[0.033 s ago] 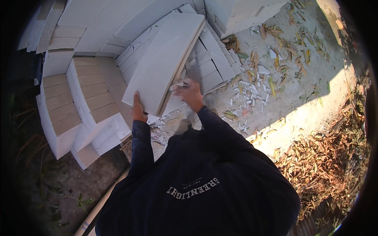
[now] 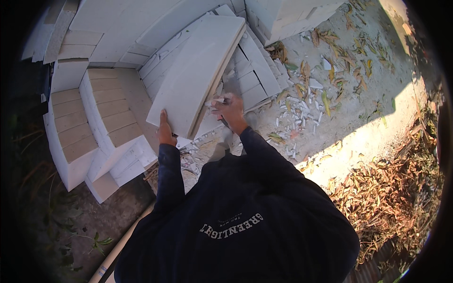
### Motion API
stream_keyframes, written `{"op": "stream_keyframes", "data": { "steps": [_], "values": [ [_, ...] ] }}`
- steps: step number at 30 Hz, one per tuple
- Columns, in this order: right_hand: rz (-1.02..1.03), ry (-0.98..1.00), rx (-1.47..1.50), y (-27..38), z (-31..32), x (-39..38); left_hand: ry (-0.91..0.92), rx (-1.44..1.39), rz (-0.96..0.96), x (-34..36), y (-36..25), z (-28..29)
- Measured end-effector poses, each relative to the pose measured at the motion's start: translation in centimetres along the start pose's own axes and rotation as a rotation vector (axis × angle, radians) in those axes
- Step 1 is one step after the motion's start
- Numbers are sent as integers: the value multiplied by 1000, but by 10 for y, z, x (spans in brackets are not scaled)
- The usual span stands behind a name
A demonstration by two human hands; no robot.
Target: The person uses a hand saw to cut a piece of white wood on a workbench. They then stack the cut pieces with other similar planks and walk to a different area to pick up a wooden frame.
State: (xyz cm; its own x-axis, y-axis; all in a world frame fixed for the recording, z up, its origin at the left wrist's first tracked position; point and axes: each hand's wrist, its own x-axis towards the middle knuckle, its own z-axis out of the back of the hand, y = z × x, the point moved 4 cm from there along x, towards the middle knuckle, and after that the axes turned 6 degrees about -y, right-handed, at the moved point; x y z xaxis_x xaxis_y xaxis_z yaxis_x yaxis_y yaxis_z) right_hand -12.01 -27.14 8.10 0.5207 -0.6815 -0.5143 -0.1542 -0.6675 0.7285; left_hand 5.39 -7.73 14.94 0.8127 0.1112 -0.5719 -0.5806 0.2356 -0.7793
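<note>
A long pale slab (image 2: 193, 70) leans at a slant over similar stacked pieces (image 2: 252, 75). My left hand (image 2: 166, 132) grips its lower left part, thumb on the face and fingers round the bottom edge. My right hand (image 2: 230, 112) is closed beside the slab's right edge, around something small and dark that I cannot make out, with a pale sliver by the fingertips.
Stacked white blocks (image 2: 112, 104) stand at left and more (image 2: 292, 14) at the top. White chips (image 2: 302, 111) and dry leaves (image 2: 373, 198) lie on concrete ground to the right. A pale pipe (image 2: 113, 254) runs along the lower left.
My right hand has shifted slightly right, and more of the dark thing in it shows below the fingers. My left hand and the slab look unmoved.
</note>
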Motion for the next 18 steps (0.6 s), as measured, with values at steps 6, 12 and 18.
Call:
{"op": "stream_keyframes", "data": {
  "steps": [6,12,18],
  "values": [
    [469,-525,-1216,49,66,24,87,-31,-22,2,4,3],
    [-234,-189,-70,59,-7,107,96,-3,108,-22,4,-4],
    [-137,-77,-154,46,-41,152,160,-151,131,12,30,3]
  ]
}}
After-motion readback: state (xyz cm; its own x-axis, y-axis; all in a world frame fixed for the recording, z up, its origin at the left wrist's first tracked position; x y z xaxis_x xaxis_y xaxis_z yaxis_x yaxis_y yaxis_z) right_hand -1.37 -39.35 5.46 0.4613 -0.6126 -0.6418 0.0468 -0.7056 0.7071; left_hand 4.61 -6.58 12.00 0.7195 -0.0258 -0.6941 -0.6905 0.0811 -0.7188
